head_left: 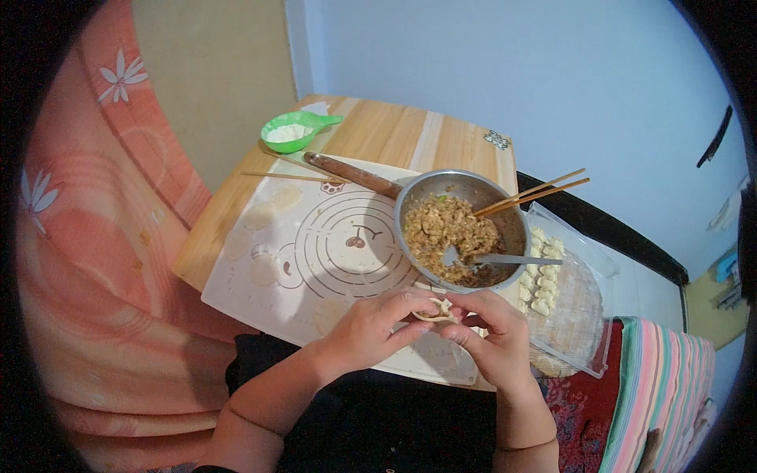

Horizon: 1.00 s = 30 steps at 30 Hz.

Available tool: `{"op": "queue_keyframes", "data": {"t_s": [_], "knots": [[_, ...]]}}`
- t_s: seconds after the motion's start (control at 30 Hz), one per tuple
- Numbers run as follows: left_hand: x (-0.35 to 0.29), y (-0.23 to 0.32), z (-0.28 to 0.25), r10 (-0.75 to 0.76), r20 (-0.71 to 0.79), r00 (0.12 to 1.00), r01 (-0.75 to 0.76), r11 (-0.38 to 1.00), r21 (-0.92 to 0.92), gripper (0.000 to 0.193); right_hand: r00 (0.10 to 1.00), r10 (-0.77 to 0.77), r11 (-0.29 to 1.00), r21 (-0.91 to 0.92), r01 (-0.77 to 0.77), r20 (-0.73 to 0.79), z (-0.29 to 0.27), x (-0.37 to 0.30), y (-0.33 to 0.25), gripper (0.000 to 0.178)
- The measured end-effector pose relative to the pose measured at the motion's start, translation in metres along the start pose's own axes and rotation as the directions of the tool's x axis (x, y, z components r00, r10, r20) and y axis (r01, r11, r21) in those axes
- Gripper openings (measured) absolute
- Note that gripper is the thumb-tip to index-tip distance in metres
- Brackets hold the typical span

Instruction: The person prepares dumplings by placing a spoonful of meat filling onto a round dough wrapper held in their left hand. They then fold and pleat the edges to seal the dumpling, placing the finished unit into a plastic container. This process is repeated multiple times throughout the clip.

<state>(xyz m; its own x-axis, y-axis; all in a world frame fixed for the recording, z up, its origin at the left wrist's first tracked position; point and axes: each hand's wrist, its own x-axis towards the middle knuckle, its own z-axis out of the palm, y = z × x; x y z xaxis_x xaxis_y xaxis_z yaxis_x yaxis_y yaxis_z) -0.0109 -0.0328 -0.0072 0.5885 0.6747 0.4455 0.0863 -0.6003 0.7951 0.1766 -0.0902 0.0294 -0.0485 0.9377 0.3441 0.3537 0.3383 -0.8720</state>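
A partly folded dumpling (436, 312) is held between my two hands, just in front of the steel bowl (404, 229). My left hand (377, 322) pinches its left side with thumb and fingers. The fingers of my right hand (498, 325) are closed on its right edge. Brown minced filling (449, 229) fills much of the bowl, with a metal spoon (516, 259) and a pair of chopsticks (536, 194) resting in it. Several thin round wrappers (264, 270) lie on the white baking mat (236, 296) to the left.
A rolling pin (351, 173) lies behind the mat's printed circles. At the table's far left stands a green scoop (293, 143) of white flour. Right of the bowl, a clear tray (579, 315) holds rows of dumplings (542, 280). A striped cloth (658, 386) hangs at the right.
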Motion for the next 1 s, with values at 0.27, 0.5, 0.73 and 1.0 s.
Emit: {"op": "queue_keyframes", "data": {"t_s": [0.27,0.5,0.73,1.0], "knots": [[0.004,0.002,0.001,0.131,0.003,0.991,-0.130,0.984,0.119,0.023,1.000,0.001,0.997,-0.082,-0.001,0.004,0.002,-0.001,0.010,0.020],[0.000,0.002,0.001,-0.090,-0.001,0.996,0.090,0.993,-0.071,0.022,0.998,0.052,0.991,-0.118,-0.055,-0.023,0.009,0.001,0.004,0.009],[0.002,-0.001,-0.001,0.084,-0.043,0.996,-0.080,0.993,0.092,0.020,0.996,-0.082,0.978,-0.193,0.075,-0.031,0.012,-0.002,0.009,0.011],[0.009,0.006,-0.011,0.059,0.026,0.998,-0.062,0.987,0.146,0.022,0.980,-0.177,0.976,-0.141,0.163,-0.089,0.018,0.002,0.020,0.012]]}}
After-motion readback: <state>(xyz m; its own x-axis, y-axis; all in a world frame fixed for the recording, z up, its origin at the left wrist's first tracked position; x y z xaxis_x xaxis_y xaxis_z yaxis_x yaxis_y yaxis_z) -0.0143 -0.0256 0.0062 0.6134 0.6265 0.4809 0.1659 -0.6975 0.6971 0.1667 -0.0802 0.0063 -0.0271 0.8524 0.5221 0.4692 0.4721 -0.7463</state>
